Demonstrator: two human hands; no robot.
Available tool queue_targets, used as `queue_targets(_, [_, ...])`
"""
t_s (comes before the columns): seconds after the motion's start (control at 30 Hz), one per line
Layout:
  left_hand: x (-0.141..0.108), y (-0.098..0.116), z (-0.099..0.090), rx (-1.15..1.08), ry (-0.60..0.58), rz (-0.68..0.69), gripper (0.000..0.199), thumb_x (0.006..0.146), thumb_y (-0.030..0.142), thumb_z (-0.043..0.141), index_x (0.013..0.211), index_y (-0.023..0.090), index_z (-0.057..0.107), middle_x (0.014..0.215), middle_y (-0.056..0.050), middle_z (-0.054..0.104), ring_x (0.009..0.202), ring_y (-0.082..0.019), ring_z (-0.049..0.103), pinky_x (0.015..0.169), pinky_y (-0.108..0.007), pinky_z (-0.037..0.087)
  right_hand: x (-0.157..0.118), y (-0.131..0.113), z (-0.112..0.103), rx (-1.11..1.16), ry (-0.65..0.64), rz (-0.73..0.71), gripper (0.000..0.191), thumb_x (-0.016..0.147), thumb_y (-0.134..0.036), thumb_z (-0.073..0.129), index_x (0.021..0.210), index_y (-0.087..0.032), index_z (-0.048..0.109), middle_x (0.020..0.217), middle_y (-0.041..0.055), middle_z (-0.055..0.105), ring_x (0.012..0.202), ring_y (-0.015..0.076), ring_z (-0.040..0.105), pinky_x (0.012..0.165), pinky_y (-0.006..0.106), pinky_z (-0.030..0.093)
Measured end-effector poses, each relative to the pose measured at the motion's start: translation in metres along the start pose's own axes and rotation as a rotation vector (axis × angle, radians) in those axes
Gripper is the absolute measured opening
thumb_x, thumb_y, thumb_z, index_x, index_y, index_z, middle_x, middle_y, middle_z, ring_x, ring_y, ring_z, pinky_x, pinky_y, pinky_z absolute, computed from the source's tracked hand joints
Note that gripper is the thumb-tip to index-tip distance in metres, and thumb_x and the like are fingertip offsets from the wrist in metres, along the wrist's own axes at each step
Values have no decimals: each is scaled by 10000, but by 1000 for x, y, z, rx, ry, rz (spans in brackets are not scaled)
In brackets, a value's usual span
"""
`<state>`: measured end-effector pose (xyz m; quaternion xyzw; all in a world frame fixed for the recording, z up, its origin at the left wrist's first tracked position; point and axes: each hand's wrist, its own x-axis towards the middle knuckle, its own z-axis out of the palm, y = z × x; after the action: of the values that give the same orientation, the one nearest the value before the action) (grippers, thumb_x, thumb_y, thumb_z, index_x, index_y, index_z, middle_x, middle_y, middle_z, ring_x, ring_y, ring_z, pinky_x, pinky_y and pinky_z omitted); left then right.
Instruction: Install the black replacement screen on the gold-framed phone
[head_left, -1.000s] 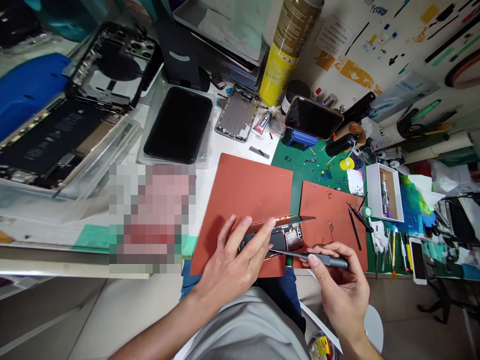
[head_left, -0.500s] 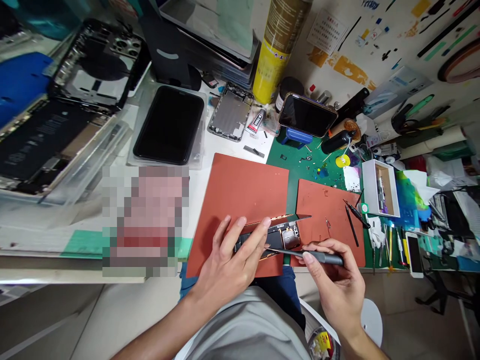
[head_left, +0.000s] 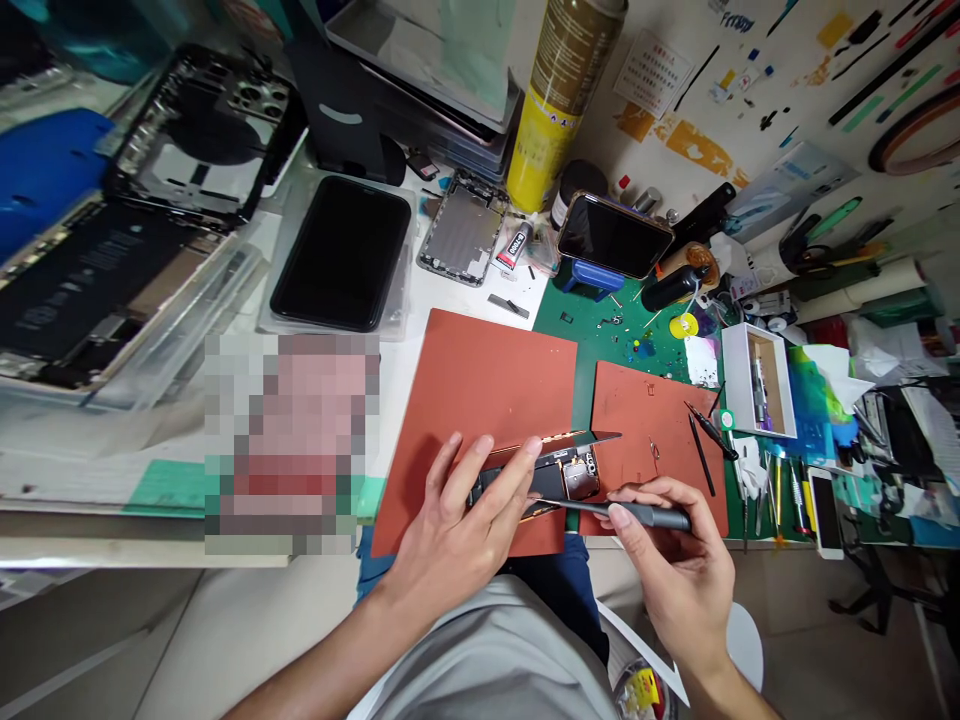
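An opened smartphone (head_left: 579, 478) lies on the red-brown mat (head_left: 487, 370), its dark battery, circuit parts and camera lenses exposed. Along its far edge the screen panel (head_left: 592, 437) stands tilted up. My left hand (head_left: 465, 510) spans the phone and holds it, fingers spread across the screen edge and body, hiding the phone's left part. In my right hand (head_left: 679, 560) is a slim screwdriver (head_left: 645, 515) with a dark grey handle. Its thin shaft points left over the phone's near side, and the tip is near my left fingers. Whether it touches a screw cannot be made out.
A second red mat (head_left: 630, 410) carries a black pen-like tool (head_left: 703, 455). A white box (head_left: 761, 378) stands at right beside several hand tools. Behind are a propped phone (head_left: 615, 233), a glue tube (head_left: 514, 245) and a yellow spray can (head_left: 551, 120). A black phone (head_left: 341, 255) lies at left.
My right hand and the screwdriver have shifted very slightly to the right. The left hand and the phone stay in place.
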<state>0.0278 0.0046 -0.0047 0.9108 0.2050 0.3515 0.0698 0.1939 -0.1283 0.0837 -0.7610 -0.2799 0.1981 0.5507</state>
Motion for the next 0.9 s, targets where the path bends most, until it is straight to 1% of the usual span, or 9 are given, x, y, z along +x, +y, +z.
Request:
queue_targets(0.1, [0,0,1,0,5,-5,268,1016,222,753,1269,137,785,1855,-7,202,1742,-352,104,1438,-594,188,1,0,-4,-45,10,-26,262,907,-211,898,1111,-258,740,972,19,850,847,182,862,775,220,720])
queue_targets(0.17, [1,0,1,2,12,-4,274,1012,237,766,1266,137,787,1853,-8,212,1740,-356,112,1438,-598,190,4,1,-7,-90,18,-111,308,914,-177,884,1163,-255,721,986,26,851,856,187,863,780,231,726])
queue_targets(0.3, [1,1,1,-5,24,-2,269,999,243,787,1235,117,796,1854,-17,214,1738,-368,114,1439,-597,186,14,2,-8,-243,31,-468,527,883,-45,858,1335,-245,677,1068,35,822,876,185,853,803,266,742])
queue_targets(0.37, [2,1,1,-4,20,-3,270,999,250,788,1233,117,796,1857,-18,201,1740,-367,107,1440,-592,181,21,3,-6,-340,-8,-629,630,855,8,857,1396,-238,651,1087,39,808,882,183,844,809,278,746])
queue_targets(0.43, [3,1,1,-3,18,-1,274,997,259,792,1230,116,796,1860,-20,189,1740,-367,104,1441,-587,174,27,3,-3,-397,-79,-722,677,855,39,838,1438,-229,620,1084,47,803,896,187,839,810,285,747])
queue_targets(0.5, [3,0,1,-7,19,-2,269,994,268,798,1217,119,800,1862,-18,184,1741,-363,103,1444,-580,169,33,2,0,-416,-152,-762,668,875,54,802,1453,-212,598,1087,63,795,922,197,839,824,303,749])
queue_targets(0.6, [4,0,1,-18,21,-3,234,995,282,799,1178,137,811,1865,-9,181,1743,-355,95,1446,-574,161,38,-1,3,-425,-207,-786,613,888,54,782,1420,-193,602,1082,77,785,929,208,842,845,319,748])
queue_targets(0.73, [4,0,0,-22,20,3,244,970,292,829,1157,136,818,1865,-19,179,1743,-363,94,1450,-578,156,42,-4,7,-429,-232,-787,563,900,37,771,1382,-206,611,1035,64,791,883,204,846,811,295,745])
queue_targets(0.9, [4,0,0,-20,17,-2,302,969,300,831,1221,134,809,1859,-19,178,1745,-361,92,1448,-568,165,42,-4,9,-447,-241,-748,568,918,-3,769,1395,-260,597,1032,54,796,887,222,847,797,340,755])
